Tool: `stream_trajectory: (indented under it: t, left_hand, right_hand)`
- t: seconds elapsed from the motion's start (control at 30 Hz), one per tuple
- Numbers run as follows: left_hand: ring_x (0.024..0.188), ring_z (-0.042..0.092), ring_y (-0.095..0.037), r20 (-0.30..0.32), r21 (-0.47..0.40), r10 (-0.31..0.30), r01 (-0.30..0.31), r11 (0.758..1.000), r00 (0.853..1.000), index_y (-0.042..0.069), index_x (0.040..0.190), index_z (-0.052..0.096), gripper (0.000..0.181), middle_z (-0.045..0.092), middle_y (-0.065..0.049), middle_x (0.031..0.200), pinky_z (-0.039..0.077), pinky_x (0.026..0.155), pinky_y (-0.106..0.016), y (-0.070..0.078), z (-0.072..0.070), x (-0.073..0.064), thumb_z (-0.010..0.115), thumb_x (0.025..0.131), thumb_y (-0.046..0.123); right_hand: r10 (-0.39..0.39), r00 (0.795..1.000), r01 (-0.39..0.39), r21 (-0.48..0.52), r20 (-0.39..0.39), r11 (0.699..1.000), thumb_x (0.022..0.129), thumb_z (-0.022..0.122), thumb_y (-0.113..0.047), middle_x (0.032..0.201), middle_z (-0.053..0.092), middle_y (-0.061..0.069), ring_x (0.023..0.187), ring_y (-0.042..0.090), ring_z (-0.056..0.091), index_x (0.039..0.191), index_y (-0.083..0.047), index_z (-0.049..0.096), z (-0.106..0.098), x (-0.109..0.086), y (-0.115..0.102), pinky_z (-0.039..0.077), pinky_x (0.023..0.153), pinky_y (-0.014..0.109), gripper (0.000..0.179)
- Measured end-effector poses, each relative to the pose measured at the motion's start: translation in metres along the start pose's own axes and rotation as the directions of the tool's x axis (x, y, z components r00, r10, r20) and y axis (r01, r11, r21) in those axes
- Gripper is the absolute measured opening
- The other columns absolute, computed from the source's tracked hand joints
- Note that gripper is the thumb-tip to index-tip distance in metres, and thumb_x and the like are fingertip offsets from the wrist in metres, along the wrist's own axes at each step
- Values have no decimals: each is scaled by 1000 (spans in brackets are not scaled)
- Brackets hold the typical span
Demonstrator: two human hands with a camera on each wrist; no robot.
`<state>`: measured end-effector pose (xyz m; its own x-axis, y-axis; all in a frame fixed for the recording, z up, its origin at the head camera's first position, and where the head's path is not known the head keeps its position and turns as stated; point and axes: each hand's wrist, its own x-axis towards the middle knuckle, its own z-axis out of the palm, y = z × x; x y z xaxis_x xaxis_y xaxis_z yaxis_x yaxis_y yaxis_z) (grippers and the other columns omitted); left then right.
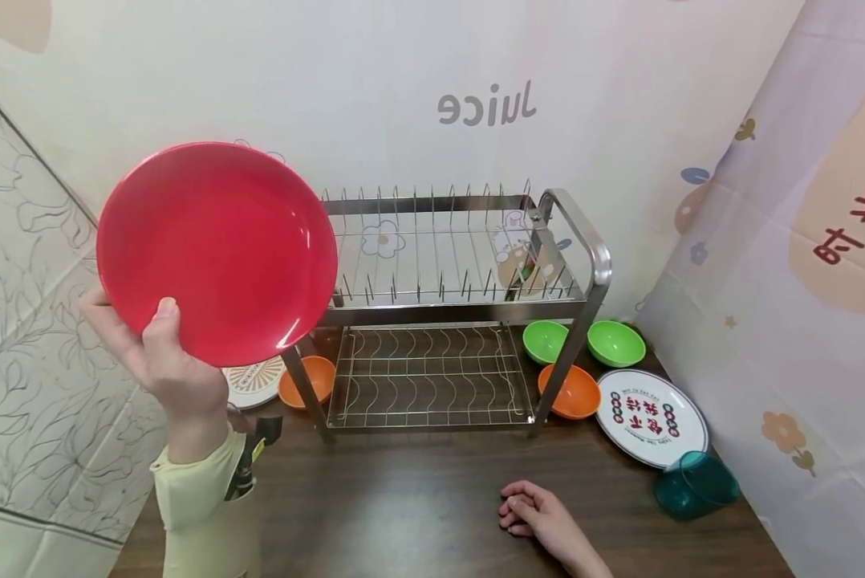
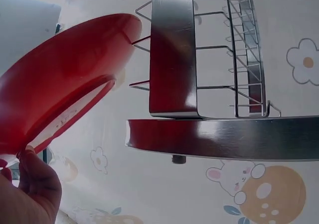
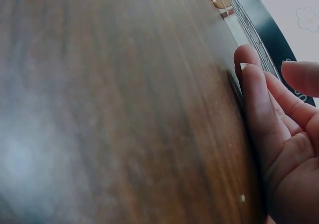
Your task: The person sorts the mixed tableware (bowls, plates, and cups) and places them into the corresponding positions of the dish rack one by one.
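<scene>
A red plate [image 1: 219,249] is held up by my left hand [image 1: 176,373], its thumb on the upper face and the other fingers behind it. The plate is raised left of a two-tier metal dish rack [image 1: 461,311] and hides part of the rack's left end. From the left wrist view, the underside of the plate [image 2: 75,59] and its foot ring show, gripped at the edge by the hand [image 2: 32,189]. My right hand [image 1: 544,518] rests on the brown table [image 1: 404,498] in front of the rack, fingers loosely curled around nothing.
Right of the rack are green bowls [image 1: 616,343], an orange bowl [image 1: 575,393], a white plate with red characters [image 1: 651,417] and a teal cup [image 1: 696,486] lying tilted. Another orange bowl [image 1: 310,381] and a patterned white plate [image 1: 255,383] stand at the left. Printed cloth [image 1: 620,96] hangs behind.
</scene>
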<state>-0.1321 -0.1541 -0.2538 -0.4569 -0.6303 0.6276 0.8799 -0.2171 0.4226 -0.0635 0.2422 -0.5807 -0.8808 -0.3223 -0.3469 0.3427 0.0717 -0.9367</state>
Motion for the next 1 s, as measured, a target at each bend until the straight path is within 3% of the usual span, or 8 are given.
stream_trajectory:
  t: [0.4, 0.53, 0.8, 1.0]
  left_hand:
    - [123, 49, -39, -52, 74, 28, -25, 997, 998, -1, 114, 33, 31, 49, -22, 132, 46, 99, -50, -6, 10, 8, 45, 85, -1]
    - [124, 48, -37, -32, 143, 33, -28, 989, 999, 0, 117, 32, 33, 49, -19, 133, 46, 99, -49, -11, 12, 8, 45, 87, -3]
    - [123, 48, -34, 38, 311, 75, -84, 947, 996, 2, 116, 32, 29, 48, -18, 127, 45, 100, -45, -24, 18, 2, 46, 90, -1]
    - [122, 46, -29, 78, 398, 40, -68, 915, 996, 4, 116, 30, 25, 46, -12, 119, 42, 102, -39, -42, 22, 0, 45, 95, 0]
  right_hand:
    - [-5, 1000, 5, -13, 1, 1000, 105, 47, -13, 99, 66, 11, 90, 25, 67, 124, 13, 50, 1, 0, 1, 57, 74, 35, 32]
    - [-12, 1000, 12, -15, 5, 1000, 105, 47, -13, 100, 66, 11, 89, 23, 68, 124, 13, 50, 1, 1, 0, 57, 73, 34, 33]
    - [-7, 1000, 7, -16, 6, 1000, 104, 49, -14, 99, 66, 10, 89, 22, 68, 123, 12, 52, 2, 2, -1, 57, 73, 34, 32]
    - [4, 1000, -5, -13, -10, 1000, 104, 50, -16, 98, 66, 10, 89, 24, 68, 123, 11, 52, 2, 3, -1, 57, 74, 34, 33]
